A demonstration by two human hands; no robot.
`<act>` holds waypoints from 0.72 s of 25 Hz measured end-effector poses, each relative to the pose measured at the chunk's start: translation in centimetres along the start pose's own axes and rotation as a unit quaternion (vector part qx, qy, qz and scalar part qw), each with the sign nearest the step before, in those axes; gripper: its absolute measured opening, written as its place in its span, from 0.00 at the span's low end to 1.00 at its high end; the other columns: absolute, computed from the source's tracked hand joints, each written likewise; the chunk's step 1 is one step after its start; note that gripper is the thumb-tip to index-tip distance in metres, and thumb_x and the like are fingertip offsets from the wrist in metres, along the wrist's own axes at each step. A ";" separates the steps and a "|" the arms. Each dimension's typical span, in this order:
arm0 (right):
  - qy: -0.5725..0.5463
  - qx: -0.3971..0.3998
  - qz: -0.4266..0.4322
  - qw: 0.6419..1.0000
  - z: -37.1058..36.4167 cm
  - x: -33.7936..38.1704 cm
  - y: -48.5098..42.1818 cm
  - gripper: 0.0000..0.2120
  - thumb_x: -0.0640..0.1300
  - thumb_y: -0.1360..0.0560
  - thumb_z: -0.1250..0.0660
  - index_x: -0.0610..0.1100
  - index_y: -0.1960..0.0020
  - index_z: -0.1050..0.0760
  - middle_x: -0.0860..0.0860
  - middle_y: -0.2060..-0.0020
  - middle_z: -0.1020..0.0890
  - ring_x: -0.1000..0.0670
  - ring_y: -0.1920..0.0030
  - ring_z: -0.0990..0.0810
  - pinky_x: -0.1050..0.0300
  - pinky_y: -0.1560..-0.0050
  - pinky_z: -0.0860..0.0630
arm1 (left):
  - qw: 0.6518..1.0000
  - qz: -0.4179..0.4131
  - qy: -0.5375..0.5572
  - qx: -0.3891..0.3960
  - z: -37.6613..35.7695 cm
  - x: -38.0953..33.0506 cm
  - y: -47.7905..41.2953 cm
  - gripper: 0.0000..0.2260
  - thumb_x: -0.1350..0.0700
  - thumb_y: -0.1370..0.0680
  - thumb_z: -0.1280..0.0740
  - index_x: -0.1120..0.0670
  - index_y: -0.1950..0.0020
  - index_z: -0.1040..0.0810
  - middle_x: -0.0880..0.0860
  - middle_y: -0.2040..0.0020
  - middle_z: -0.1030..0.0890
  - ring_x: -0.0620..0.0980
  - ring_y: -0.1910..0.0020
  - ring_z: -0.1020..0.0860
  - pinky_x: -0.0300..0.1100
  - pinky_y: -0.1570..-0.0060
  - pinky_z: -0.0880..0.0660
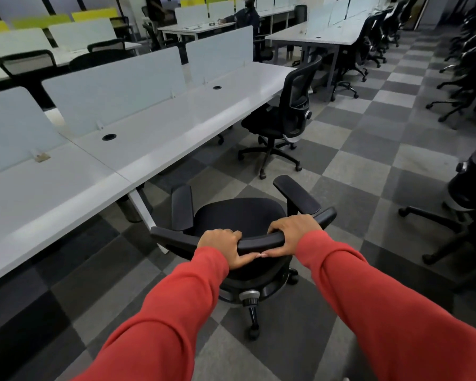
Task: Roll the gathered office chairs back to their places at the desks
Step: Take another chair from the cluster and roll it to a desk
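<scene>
Just right of the white tabletop (162, 133), on checkered carpet (369, 166): black office chair (239, 218). Gripping its backrest rail with left hand (220, 243) and right hand (292, 237), fingers (226, 232) clenched round it, thumb tips touching. Farther right, at the tabletop's end: second office chair (286, 125).

A: Where is room being left around the near chair (239, 215)?

B: A lane of checkered carpet (355, 166) is being left open ahead and to the right, between the white desk (162, 127) and the dark chairs (470, 199) being crowded along the right edge.

A: And what is being put in the way?

B: The left side is being closed off by the desk's edge and its leg (143, 213), just beside the near chair's armrest. Ahead, the lane is being narrowed by a second chair (283, 119) being parked at the desk's end, its base jutting onto the carpet. Between the two chairs, a gap under the desk is being left free.
</scene>
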State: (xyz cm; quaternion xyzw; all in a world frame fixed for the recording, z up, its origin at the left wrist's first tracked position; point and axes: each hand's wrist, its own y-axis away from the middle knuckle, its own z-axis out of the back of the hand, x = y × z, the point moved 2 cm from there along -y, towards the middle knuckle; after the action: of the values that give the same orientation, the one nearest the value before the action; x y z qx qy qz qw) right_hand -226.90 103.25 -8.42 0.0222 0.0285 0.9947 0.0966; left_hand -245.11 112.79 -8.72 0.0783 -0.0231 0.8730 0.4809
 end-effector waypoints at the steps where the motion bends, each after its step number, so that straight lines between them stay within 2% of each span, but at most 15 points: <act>1: 0.003 0.005 0.006 1.000 0.0 -1.2 -1.1 0.38 0.84 0.43 0.44 0.58 0.47 0.23 0.59 0.58 0.18 0.54 0.56 0.20 0.54 0.53 0.25 | 1.000 0.005 -0.004 0.002 0.0 -0.2 -1.3 0.34 0.23 0.31 0.48 0.49 0.48 0.23 0.49 0.54 0.19 0.52 0.55 0.21 0.44 0.62 0.31; 5: 0.001 0.023 0.038 0.999 0.3 -5.8 -4.8 0.38 0.84 0.43 0.45 0.58 0.47 0.23 0.58 0.57 0.18 0.53 0.55 0.20 0.52 0.50 0.24 | 0.999 0.038 -0.002 0.021 0.4 -1.4 -6.2 0.34 0.23 0.31 0.48 0.49 0.46 0.23 0.50 0.52 0.19 0.52 0.54 0.21 0.45 0.60 0.30; 10: -0.005 0.065 0.084 0.994 1.4 -12.2 -9.1 0.37 0.82 0.42 0.41 0.58 0.45 0.24 0.58 0.54 0.18 0.52 0.53 0.20 0.53 0.51 0.25 | 0.994 0.099 0.009 0.046 1.3 -4.1 -12.5 0.35 0.22 0.31 0.48 0.49 0.45 0.23 0.50 0.51 0.20 0.53 0.52 0.21 0.46 0.56 0.28; 15: -0.011 0.141 0.106 0.984 2.8 -18.7 -13.5 0.32 0.75 0.39 0.33 0.60 0.40 0.24 0.59 0.49 0.20 0.53 0.49 0.21 0.53 0.44 0.25 | 0.987 0.148 0.021 0.061 2.1 -7.4 -18.7 0.34 0.23 0.30 0.49 0.50 0.46 0.24 0.50 0.50 0.19 0.54 0.51 0.21 0.46 0.57 0.29; 18: -0.010 0.150 0.114 0.982 3.1 -22.3 -16.1 0.31 0.74 0.39 0.31 0.61 0.40 0.24 0.59 0.50 0.20 0.54 0.49 0.20 0.56 0.45 0.25 | 0.984 0.161 0.029 0.067 2.6 -8.4 -22.7 0.35 0.23 0.30 0.50 0.50 0.44 0.24 0.51 0.49 0.19 0.55 0.51 0.21 0.47 0.56 0.29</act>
State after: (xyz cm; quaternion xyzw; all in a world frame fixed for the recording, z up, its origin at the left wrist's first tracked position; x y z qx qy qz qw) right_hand -201.82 114.84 -7.14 0.0493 0.1735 0.9834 -0.0213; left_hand -221.30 117.62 -8.27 0.0802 0.0372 0.9405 0.3281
